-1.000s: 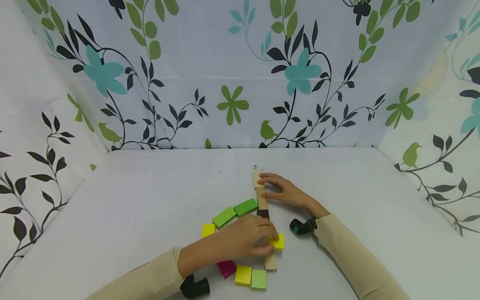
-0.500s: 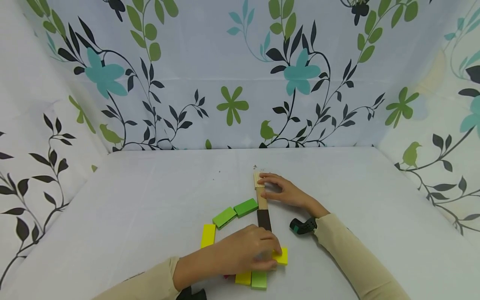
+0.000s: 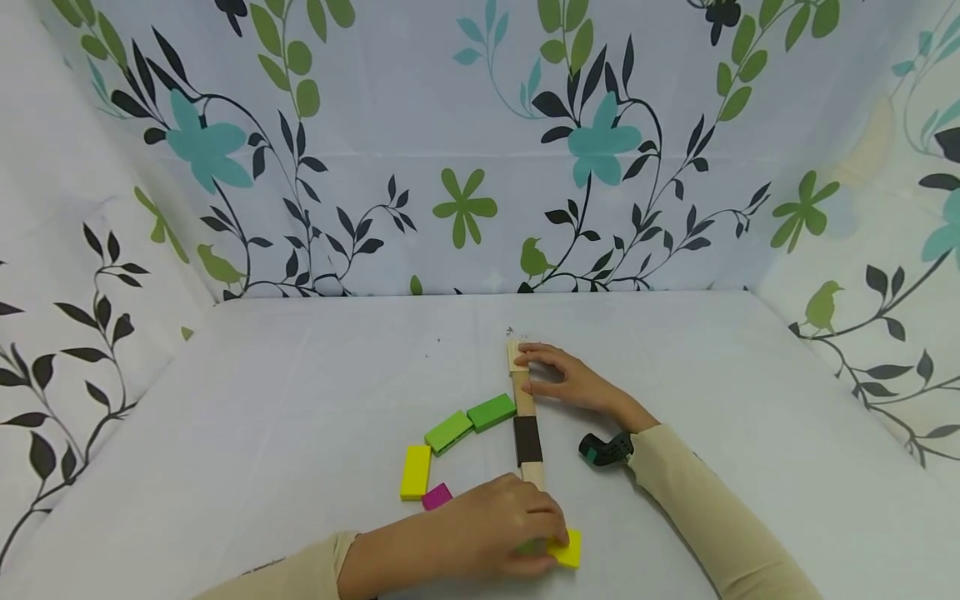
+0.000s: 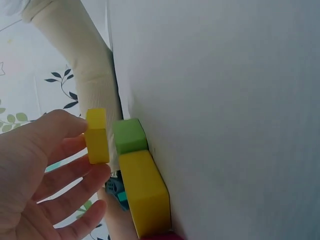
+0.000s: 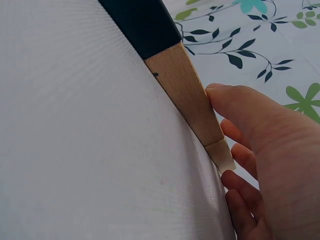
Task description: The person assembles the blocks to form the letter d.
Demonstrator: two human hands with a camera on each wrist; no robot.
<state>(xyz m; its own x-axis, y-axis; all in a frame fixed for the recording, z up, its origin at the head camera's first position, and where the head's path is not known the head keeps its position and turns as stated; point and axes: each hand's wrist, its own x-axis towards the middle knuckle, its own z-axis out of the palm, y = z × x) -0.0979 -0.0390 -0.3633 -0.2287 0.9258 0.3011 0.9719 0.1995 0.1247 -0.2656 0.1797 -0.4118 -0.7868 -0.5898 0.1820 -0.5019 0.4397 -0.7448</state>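
Note:
My left hand [image 3: 480, 533] pinches a yellow block [image 4: 96, 136] between thumb and fingers, above the table. Close beside it in the left wrist view, a light green block [image 4: 130, 136] and a second yellow block [image 4: 145, 192] stand on the table. In the head view my left hand covers most of these. My right hand [image 3: 581, 383] touches the far end of a straight row: a pale wooden block [image 3: 514, 357], a tan wooden block [image 5: 182, 95], a dark brown block [image 3: 528, 440] and another pale block [image 3: 532, 475]. Its thumb lies along the row's right side, fingers loosely bent.
Two green blocks [image 3: 491, 412] slant away left of the row. Farther left lie a yellow block [image 3: 416, 472] and a magenta block [image 3: 437, 497], partly hidden by my left wrist. A white cloth covers the table [image 3: 300, 400]; patterned curtain [image 3: 465, 125] encloses it.
My left hand has moved toward the near side with the yellow block, uncovering the dark brown block and part of the pale one below. The right hand has stayed still.

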